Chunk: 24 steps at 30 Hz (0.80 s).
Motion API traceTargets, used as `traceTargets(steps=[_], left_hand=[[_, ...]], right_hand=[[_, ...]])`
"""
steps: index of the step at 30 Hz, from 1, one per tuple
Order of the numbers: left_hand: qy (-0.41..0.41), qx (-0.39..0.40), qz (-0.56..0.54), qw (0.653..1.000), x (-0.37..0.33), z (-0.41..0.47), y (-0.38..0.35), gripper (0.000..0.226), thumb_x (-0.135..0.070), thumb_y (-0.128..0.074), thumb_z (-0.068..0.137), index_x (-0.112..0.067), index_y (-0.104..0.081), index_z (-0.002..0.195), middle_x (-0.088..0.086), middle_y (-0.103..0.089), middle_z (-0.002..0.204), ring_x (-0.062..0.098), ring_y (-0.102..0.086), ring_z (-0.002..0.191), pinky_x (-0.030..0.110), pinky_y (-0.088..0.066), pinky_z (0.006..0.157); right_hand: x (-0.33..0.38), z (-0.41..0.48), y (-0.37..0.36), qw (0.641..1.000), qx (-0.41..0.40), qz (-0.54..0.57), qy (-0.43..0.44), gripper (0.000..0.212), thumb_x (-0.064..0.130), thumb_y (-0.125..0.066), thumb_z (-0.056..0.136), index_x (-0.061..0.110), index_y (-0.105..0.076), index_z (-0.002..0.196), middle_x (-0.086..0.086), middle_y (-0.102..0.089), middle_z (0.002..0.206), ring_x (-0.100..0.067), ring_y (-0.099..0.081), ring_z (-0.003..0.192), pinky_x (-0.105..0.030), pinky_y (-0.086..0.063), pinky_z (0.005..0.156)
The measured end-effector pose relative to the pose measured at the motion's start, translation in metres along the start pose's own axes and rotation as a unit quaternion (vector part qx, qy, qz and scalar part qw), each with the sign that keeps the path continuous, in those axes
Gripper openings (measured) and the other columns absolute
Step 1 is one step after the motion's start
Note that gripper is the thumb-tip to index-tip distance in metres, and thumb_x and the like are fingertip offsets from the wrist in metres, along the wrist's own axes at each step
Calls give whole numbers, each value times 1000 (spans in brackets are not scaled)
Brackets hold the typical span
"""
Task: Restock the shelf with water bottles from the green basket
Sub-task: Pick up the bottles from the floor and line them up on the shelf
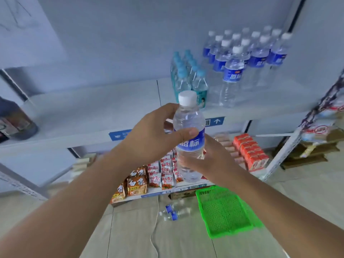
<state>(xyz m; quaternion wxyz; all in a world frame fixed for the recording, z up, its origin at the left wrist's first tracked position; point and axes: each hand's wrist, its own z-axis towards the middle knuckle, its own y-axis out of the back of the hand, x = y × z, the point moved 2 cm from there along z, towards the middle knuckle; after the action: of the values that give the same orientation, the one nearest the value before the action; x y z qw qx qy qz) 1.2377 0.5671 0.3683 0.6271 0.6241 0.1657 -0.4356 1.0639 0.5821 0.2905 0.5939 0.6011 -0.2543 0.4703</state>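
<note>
White shelf (93, 112) is seen ahead, with blue-label bottles (255, 60) stood at its right. One water bottle (188, 118) is held upright before it, a grip closed round it by the left hand (152, 135) high and the right hand (210, 161) low. Those bottles could be knocked over if it is pushed in fast.

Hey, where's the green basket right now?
In the head view the green basket sits on the floor at lower right, in front of the snack shelf, with two loose water bottles lying just to its left.
</note>
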Motion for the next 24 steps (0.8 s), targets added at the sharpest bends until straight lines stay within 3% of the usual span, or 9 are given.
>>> traceTargets(steps=[3,5,7,11,14,17,24], left_hand=[[-25,-39,3,999,-26,12,-7,41,-67,-64,81,-50,-57,118,-28,-68,108,-8,-67,90,25,-57,76],[-31,-54,-7,998,-41,21,-19,42,-73,-61,79,-52,-57,116,-29,-68,108,-7,-67,90,25,-57,75],[-32,-62,-21,997,-55,33,-34,42,-69,-64,81,-49,-59,118,-29,-69,110,-6,-67,91,24,-57,77],[-26,-54,-2,998,-83,66,-76,42,-63,-66,82,-47,-58,120,-29,-68,110,-11,-63,93,18,-51,77],[-13,-47,8,999,-100,103,-109,38,-60,-66,83,-47,-57,117,-30,-68,107,-13,-63,93,19,-54,78],[0,-45,13,999,-111,147,-143,36,-57,-68,86,-48,-56,119,-31,-68,107,-15,-63,94,19,-55,80],[76,-122,-38,989,-118,234,-210,42,-51,-70,87,-47,-55,127,-33,-67,112,-10,-64,103,24,-55,88]], right_hand=[[1,-7,27,1000,-9,8,-6,51,35,-80,85,44,-54,127,31,-66,118,13,-60,109,-6,-44,87],[-5,-13,44,1000,-13,3,-13,61,42,-81,83,41,-50,136,27,-64,126,8,-59,116,-22,-47,98],[-16,-18,63,1000,-20,7,-12,66,44,-82,81,38,-49,138,23,-63,129,5,-59,120,-31,-48,103],[-44,-23,106,998,-57,8,-17,65,54,-79,79,41,-50,137,26,-63,130,6,-58,120,-36,-47,105],[-75,-13,147,997,-71,16,-21,59,54,-77,80,43,-53,133,30,-65,125,8,-59,117,-34,-47,103],[-115,9,191,997,-75,5,-18,57,55,-77,78,49,-53,129,37,-63,121,13,-56,114,-24,-44,96],[-184,81,273,1000,2,19,-16,51,48,-78,81,47,-54,127,33,-66,117,12,-59,109,-15,-43,89]])
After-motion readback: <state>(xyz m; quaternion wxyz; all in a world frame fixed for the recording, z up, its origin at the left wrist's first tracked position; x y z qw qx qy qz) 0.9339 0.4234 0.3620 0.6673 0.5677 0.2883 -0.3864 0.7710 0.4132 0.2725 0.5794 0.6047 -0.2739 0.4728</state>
